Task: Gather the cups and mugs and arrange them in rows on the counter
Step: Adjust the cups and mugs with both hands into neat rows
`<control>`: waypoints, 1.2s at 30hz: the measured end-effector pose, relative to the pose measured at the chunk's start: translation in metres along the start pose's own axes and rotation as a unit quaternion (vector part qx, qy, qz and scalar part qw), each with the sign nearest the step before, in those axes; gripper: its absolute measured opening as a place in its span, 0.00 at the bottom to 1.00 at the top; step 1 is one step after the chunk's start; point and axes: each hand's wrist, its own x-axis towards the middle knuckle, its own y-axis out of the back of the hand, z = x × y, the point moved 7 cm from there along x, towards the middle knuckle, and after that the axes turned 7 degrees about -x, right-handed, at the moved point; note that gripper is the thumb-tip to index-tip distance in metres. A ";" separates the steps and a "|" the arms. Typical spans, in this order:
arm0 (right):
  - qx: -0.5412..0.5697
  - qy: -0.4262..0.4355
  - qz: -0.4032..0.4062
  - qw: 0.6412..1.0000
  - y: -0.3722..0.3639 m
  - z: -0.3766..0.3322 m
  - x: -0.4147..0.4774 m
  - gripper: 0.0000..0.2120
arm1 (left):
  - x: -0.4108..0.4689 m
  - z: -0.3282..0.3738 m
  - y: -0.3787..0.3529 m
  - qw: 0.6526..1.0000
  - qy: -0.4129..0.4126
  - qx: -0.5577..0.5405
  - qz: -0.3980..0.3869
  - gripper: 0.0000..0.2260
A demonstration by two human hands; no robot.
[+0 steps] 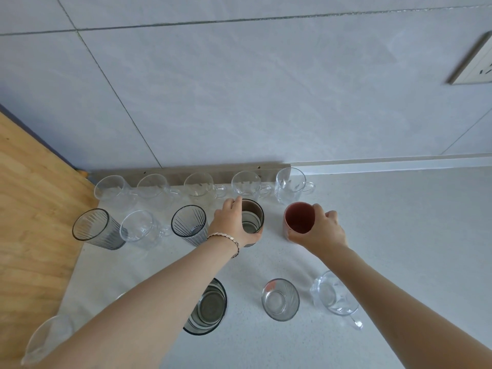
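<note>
Left hand (pixel 230 222): my fingers (pixel 234 203) curled round brown glass (pixel 253 217) | right hand (pixel 323 231): fingers grasping red cup (pixel 299 218) | both upright on surface (pixel 386 235), second row, clear mugs (pixel 246 185) behind.

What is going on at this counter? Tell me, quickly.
A person is lining up cups on the counter. The left hand grips a brown glass and the right hand holds a red cup, both at the end of the second row. Five clear mugs stand along the wall behind. A striped glass, a small clear glass and a handled mug wait nearer.
</note>
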 end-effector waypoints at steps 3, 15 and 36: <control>-0.034 0.000 -0.008 0.999 0.004 0.000 -0.003 0.39 | -0.001 -0.001 -0.002 1.000 0.000 -0.015 -0.006 0.43; -0.086 0.194 -0.031 0.977 -0.019 -0.110 -0.043 0.52 | -0.067 -0.058 0.044 0.996 -0.051 -0.003 0.070 0.18; -0.144 0.082 0.031 0.986 -0.038 -0.149 -0.065 0.46 | -0.122 -0.191 0.094 0.996 0.040 -0.028 0.081 0.17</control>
